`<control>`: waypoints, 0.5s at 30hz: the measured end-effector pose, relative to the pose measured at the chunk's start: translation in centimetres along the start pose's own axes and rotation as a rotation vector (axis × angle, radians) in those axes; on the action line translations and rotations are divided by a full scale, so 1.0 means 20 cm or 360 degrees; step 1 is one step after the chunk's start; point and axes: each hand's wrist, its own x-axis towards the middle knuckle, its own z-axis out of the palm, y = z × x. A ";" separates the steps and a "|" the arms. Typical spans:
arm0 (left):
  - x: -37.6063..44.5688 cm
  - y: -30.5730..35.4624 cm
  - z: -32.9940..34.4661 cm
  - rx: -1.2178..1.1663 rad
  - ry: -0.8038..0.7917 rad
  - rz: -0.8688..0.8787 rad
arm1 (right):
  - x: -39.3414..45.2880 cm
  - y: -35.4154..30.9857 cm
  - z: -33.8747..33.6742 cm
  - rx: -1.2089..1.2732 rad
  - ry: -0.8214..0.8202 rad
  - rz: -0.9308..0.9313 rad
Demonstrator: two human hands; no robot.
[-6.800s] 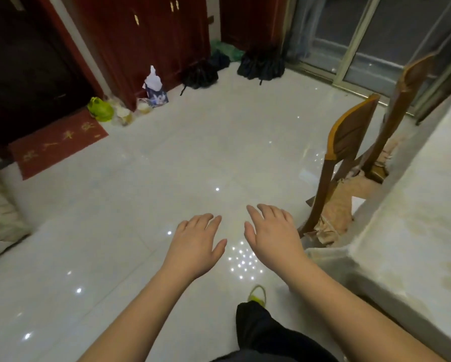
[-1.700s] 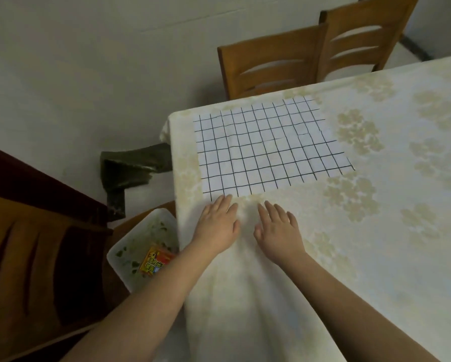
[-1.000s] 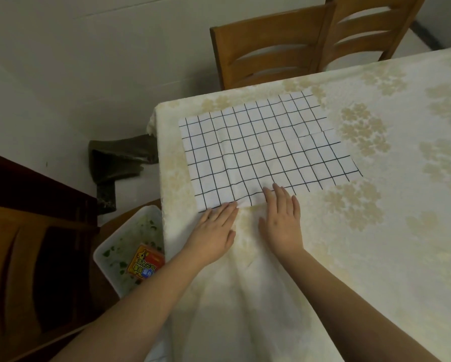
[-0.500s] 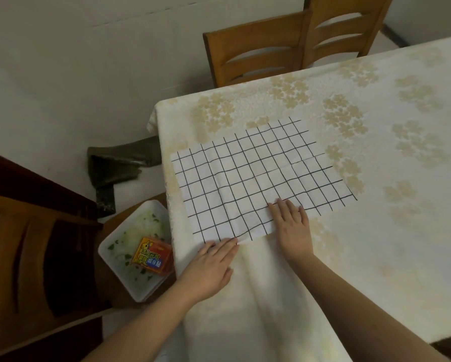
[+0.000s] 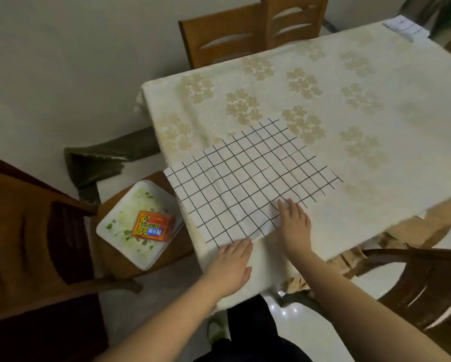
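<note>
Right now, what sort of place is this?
Probably a home dining room. A table under a floral tablecloth has wooden chairs drawn up around it. A soiled white food tray sits on one chair seat, and a checked cloth is spread at the table's corner.

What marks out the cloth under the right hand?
On the table draped in cream with gold flowers, look at the near left corner. The cloth lies spread there, its near edge under the right hand. It is white with a black grid and larger than the smaller grid cloth at the far right corner.
</note>
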 end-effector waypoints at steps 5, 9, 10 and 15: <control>-0.01 0.12 0.02 -0.0036 -0.0052 0.0072 | -0.21 0.05 -0.01 0.0238 -0.0063 0.0267; 0.04 0.23 -0.03 -0.0036 -0.0070 0.0199 | -0.29 0.08 -0.03 0.0520 -0.0055 0.0391; 0.05 0.25 -0.03 -0.0042 -0.0083 0.0224 | -0.29 0.08 -0.04 0.0561 -0.0038 0.0422; 0.15 0.27 -0.06 -0.0055 -0.0155 0.0455 | -0.25 0.14 -0.01 0.0586 0.0067 0.0482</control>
